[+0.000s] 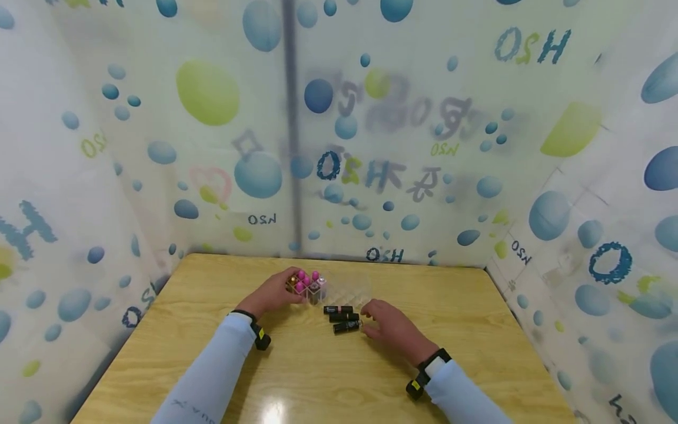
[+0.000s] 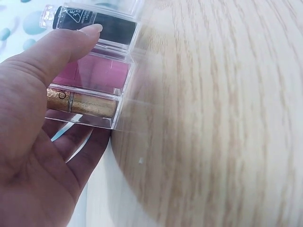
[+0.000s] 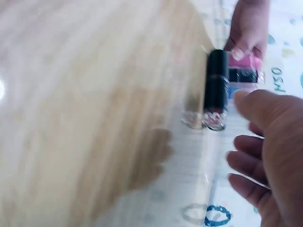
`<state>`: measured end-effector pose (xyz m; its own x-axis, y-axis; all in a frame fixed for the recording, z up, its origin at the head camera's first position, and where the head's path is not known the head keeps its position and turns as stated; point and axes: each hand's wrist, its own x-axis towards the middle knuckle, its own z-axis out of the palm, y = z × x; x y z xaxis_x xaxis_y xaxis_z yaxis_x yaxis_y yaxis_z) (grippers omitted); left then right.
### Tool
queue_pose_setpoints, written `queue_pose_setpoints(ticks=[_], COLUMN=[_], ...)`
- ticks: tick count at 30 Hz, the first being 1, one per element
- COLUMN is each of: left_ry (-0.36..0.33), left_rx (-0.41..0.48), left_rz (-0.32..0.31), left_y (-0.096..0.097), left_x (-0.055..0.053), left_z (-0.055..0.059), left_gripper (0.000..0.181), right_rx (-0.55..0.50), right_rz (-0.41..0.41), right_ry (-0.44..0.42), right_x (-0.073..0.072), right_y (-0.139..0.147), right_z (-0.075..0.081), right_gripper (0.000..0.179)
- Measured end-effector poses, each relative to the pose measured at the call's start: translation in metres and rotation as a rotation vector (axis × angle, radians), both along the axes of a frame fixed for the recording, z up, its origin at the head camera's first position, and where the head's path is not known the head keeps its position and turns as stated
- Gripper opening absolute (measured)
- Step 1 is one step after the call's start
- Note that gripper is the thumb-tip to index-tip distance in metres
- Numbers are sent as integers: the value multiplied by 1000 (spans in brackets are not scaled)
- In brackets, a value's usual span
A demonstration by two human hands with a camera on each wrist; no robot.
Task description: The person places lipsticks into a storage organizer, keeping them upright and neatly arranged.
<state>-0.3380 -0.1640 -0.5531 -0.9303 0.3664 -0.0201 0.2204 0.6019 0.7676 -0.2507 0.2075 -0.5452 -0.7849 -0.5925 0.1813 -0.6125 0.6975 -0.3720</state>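
A clear plastic lipstick organizer point(image 1: 349, 287) stands toward the back of the table. My left hand point(image 1: 274, 293) grips its left end, the thumb across the front and fingers around the side. Seen in the left wrist view, its compartments hold a gold tube point(image 2: 93, 105), a pink tube point(image 2: 102, 73) and a black lipstick point(image 2: 116, 29). Three black lipsticks point(image 1: 346, 327) lie on the table before the organizer. Just right of them is my right hand point(image 1: 396, 331), fingers loosely bent and apart, with nothing held. One black lipstick point(image 3: 216, 90) shows beside its thumb.
The light wood table point(image 1: 318, 371) runs up to a patterned curtain point(image 1: 392, 235) at the back. More curtain hangs along both sides. Several pink caps point(image 1: 301, 287) stick up from the organizer's left part, while its right part looks see-through.
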Motion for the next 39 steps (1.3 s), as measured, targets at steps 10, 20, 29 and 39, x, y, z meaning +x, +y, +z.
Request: queue_pose_setpoints(ticks=[10, 20, 29, 39], left_ry=[-22, -10, -1, -23], left_rx=[29, 25, 3, 38], left_rz=[-9, -17, 1, 4], left_y=[-1, -1, -1, -2], left_x=[0, 2, 2, 0], left_z=[-4, -2, -2, -2], left_gripper=[61, 62, 66, 61], right_rx=[24, -25, -210, -214], right_rz=[-38, -76, -23, 27], right_ry=[-133, -169, -244, -75], right_x=[-1, -2, -10, -56], right_y=[-9, -10, -17, -42], right_z=[-19, -23, 20, 78], right_gripper=[25, 16, 18, 26])
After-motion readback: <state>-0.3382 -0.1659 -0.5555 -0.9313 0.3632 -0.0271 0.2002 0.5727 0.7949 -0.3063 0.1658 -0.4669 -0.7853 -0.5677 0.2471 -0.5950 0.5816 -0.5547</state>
